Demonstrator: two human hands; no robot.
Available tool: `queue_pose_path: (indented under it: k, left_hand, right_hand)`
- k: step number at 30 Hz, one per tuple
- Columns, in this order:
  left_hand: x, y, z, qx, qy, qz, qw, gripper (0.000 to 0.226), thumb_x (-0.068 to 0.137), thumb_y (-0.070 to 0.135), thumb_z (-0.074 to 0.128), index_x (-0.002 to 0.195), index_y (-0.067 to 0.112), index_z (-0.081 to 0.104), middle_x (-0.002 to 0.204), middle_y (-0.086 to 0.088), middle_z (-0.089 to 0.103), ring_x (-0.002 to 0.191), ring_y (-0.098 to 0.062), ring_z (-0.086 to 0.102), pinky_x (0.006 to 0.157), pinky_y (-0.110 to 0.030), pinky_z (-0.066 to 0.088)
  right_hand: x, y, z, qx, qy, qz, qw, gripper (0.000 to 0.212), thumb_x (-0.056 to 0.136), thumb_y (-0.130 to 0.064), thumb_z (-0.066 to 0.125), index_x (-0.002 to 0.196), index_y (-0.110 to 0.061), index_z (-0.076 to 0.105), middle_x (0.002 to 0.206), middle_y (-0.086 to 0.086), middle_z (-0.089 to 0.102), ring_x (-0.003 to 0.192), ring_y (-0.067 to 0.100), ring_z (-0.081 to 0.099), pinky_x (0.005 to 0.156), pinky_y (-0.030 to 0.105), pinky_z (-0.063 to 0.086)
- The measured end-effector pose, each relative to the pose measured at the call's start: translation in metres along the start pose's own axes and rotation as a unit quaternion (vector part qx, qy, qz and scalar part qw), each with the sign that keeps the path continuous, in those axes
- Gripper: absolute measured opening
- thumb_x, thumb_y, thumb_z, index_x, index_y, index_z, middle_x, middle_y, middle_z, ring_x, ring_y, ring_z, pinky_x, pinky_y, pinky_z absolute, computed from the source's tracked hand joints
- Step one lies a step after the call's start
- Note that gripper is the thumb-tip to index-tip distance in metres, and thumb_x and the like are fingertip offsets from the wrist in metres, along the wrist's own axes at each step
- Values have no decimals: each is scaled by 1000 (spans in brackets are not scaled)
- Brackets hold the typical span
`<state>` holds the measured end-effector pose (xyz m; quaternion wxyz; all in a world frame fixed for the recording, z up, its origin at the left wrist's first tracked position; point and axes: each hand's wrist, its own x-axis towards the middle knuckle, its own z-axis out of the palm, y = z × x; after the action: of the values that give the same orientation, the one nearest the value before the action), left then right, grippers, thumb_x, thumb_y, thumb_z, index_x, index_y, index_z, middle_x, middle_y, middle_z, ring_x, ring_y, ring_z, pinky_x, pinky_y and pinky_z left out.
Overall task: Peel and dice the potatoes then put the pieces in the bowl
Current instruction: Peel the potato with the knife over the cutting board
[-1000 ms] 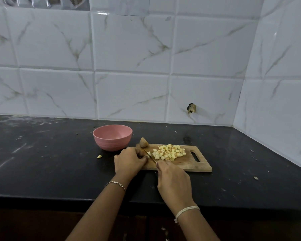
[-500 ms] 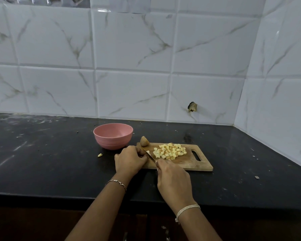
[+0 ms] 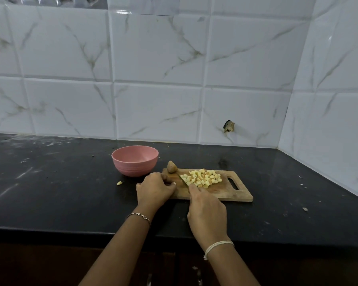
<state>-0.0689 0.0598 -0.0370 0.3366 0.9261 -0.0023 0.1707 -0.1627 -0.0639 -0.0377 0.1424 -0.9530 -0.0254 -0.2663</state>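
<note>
**Head view: dicing station, both hands at the board**

My right hand (image 3: pixel 207 209) is clenched round the knife (image 3: pixel 182 179). The handle is hidden under my palm. The blade runs forward and to the left from my index finger, low over the cutting board (image 3: pixel 232 193).

My left hand (image 3: pixel 155 187) sits just left of the blade, on the board's left end, with its fingers curled under. I cannot tell whether they hold anything.

- Diced potato pieces (image 3: pixel 205 178): a heap on the board just ahead of my right hand, close against the blade's right side.
- Unpeeled potato chunk (image 3: pixel 171 167): at the board's far left corner, just beyond my left knuckles.
- Pink bowl (image 3: pixel 135 162): on the countertop (image 3: pixel 50 193), beyond my left hand and slightly to its left, near the board.
- Stray potato bit (image 3: pixel 119 183): on the countertop, left of my left hand.
</note>
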Motion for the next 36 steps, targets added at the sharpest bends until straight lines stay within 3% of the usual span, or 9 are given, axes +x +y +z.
queue_pose_path:
  k: [7,15,18,29,36]
  left_hand:
    - [-1,2,-5,-32,-11,-18,999,9,77,38,70,81,31,65,76,16,63,92,-11,60,93,-39,43]
    - [-2,0,-4,-36,-8,-10,999,9,80,37,69,75,30,67,69,18,58,83,-7,53,91,-37,42]
    - [-1,0,-4,-40,-7,-11,999,11,80,39,69,76,28,69,71,16,62,86,-8,57,93,-38,41]
    - [0,-3,-1,-20,10,-10,1000,15,80,40,65,79,25,68,77,12,66,89,-10,60,89,-36,35]
    - [9,3,1,30,-14,11,999,16,83,46,63,88,32,66,87,13,66,98,-10,59,91,-38,34]
  right_hand:
    - [-7,2,2,44,19,-6,999,12,101,-28,46,111,-32,52,96,-12,57,82,5,56,72,23,50]
    - [-4,0,2,41,-8,-17,999,11,97,-24,53,106,-30,54,98,-10,59,87,8,57,75,28,51]
    - [-1,-2,1,29,-28,-28,999,17,93,-21,60,108,-26,55,102,-8,60,92,12,59,78,30,51]
    - [2,-1,1,-3,-13,-16,1000,20,98,-19,49,117,-27,49,104,-6,57,87,12,57,67,24,39]
    - [4,18,-4,0,9,11,1000,25,100,-24,46,124,-31,48,103,-10,58,86,8,57,70,23,47]
